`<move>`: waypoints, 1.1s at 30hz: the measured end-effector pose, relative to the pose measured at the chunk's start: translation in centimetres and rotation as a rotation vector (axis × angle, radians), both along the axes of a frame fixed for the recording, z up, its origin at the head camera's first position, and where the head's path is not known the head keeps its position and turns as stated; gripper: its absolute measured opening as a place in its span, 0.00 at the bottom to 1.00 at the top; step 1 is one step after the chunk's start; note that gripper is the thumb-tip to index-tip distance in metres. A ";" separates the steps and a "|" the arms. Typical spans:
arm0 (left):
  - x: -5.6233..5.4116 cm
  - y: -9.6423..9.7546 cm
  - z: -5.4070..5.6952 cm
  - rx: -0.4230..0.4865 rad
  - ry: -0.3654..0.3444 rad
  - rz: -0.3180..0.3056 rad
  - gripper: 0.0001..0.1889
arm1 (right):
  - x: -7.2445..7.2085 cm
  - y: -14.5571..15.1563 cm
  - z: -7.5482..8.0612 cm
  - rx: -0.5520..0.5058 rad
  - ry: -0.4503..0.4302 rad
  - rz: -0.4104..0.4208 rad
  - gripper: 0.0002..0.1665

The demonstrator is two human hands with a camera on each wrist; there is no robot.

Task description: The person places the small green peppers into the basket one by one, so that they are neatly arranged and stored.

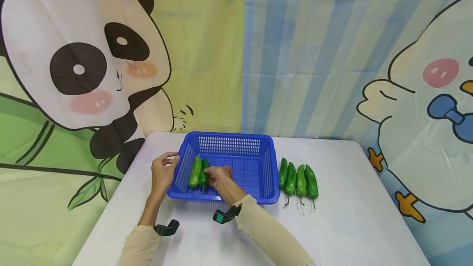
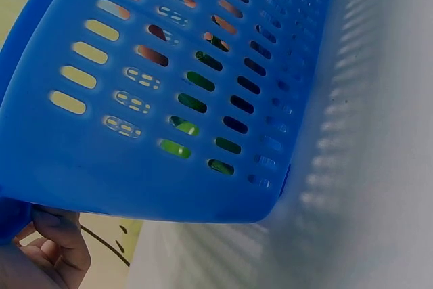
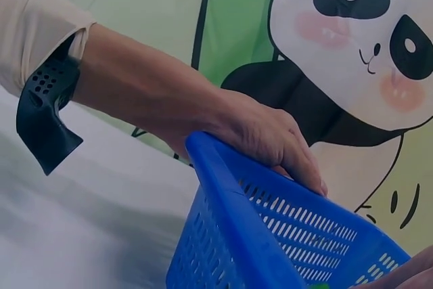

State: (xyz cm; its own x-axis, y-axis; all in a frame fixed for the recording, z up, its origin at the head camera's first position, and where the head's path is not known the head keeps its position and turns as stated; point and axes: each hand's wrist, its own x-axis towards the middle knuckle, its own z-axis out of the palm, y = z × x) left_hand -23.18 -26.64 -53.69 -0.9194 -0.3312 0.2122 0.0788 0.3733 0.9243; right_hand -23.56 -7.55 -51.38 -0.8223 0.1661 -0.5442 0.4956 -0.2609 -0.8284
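On the white table stands a blue plastic basket (image 1: pixel 236 136) with slotted walls. Two green peppers lie side by side in its left part: a lighter pepper (image 1: pixel 195 172) and a darker pepper (image 1: pixel 203 173). My left hand (image 1: pixel 162 172) grips the basket's left rim, and in the left wrist view its curled fingers (image 2: pixel 64 241) show below the rim. Reaching over the front rim, my right hand (image 1: pixel 221 180) pinches the darker pepper at its right side. Only a bit of the right hand (image 3: pixel 409 277) enters the right wrist view, at the lower right corner.
Several green peppers (image 1: pixel 301 180) lie in a row on the table (image 1: pixel 354 216), close to the basket's right wall, stems toward me. Behind the table hangs a cloth backdrop (image 1: pixel 207 52) with a panda and a bird. Each wrist wears a black strap device (image 1: pixel 227 214).
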 end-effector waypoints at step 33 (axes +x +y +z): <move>-0.2 -0.2 -0.6 -0.024 -0.004 0.014 0.14 | 0.3 3.7 1.5 0.220 0.022 0.206 0.40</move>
